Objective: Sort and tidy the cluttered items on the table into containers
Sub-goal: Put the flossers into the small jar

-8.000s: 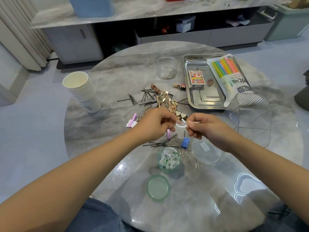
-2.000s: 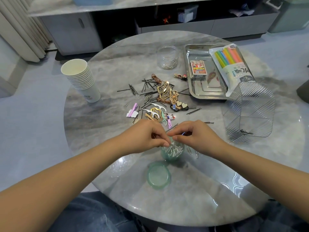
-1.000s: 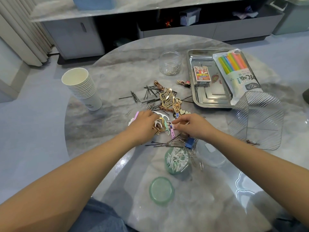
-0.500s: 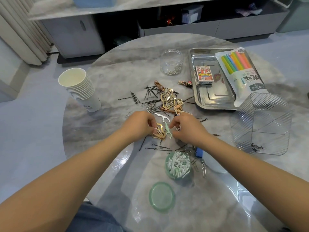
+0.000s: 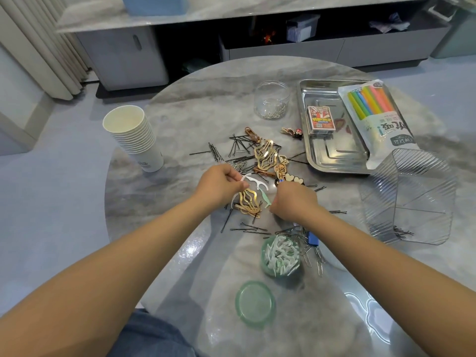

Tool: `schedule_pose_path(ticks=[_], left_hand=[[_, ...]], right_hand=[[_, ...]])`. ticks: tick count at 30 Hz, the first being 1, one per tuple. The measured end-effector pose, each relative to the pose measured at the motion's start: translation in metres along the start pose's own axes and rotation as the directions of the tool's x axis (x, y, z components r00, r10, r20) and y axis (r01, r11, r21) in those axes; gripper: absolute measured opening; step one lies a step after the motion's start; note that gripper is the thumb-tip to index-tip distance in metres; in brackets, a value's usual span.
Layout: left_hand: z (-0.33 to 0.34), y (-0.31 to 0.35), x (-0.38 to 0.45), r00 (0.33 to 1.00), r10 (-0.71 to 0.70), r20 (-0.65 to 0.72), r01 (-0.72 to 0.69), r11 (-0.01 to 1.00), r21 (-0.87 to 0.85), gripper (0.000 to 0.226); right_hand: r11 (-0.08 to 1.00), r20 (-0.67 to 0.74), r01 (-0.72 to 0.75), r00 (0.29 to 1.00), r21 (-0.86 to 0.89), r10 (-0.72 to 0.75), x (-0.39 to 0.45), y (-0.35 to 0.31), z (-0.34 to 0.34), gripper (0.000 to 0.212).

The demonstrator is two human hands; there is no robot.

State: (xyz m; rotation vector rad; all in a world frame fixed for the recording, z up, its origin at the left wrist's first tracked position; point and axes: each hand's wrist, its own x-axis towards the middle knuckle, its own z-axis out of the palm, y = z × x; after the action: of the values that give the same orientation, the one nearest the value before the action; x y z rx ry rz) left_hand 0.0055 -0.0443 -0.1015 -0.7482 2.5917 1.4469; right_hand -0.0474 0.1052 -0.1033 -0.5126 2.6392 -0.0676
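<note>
The left hand [image 5: 221, 185] pinches a white floss pick [image 5: 253, 182] just above the surface [image 5: 180, 119], its long axis pointing right toward the right hand [image 5: 292, 200]. The right hand is curled around a green floss pick [image 5: 266, 199]. The green jar of picks [image 5: 280, 255] stands nearer the person, closer to the right hand.
</note>
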Motion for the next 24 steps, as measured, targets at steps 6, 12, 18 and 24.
schedule_pose_path(ticks=[6, 12, 18, 24], left_hand=[[-0.006, 0.005, -0.007, 0.965, -0.166, 0.206, 0.238, 0.881, -0.41, 0.007], [-0.006, 0.007, -0.008, 0.928, -0.239, 0.287, 0.347, 0.836, -0.425, 0.012], [-0.005, 0.01, -0.01, 0.874, -0.162, 0.458, 0.382, 0.813, -0.44, 0.014], [-0.007, 0.003, -0.003, 0.915, -0.184, 0.36, 0.354, 0.794, -0.494, 0.02]], right_hand=[[0.941, -0.021, 0.04, 0.999, 0.335, -0.035, -0.005, 0.014, -0.018, 0.009], [0.905, -0.226, 0.258, 0.956, 0.338, -0.188, -0.016, 0.02, -0.037, 0.006], [0.845, -0.283, 0.409, 0.903, 0.345, -0.323, -0.007, 0.008, -0.028, 0.008], [0.723, -0.399, 0.395, 0.9, 0.567, -0.178, 0.013, 0.0, -0.013, 0.009]])
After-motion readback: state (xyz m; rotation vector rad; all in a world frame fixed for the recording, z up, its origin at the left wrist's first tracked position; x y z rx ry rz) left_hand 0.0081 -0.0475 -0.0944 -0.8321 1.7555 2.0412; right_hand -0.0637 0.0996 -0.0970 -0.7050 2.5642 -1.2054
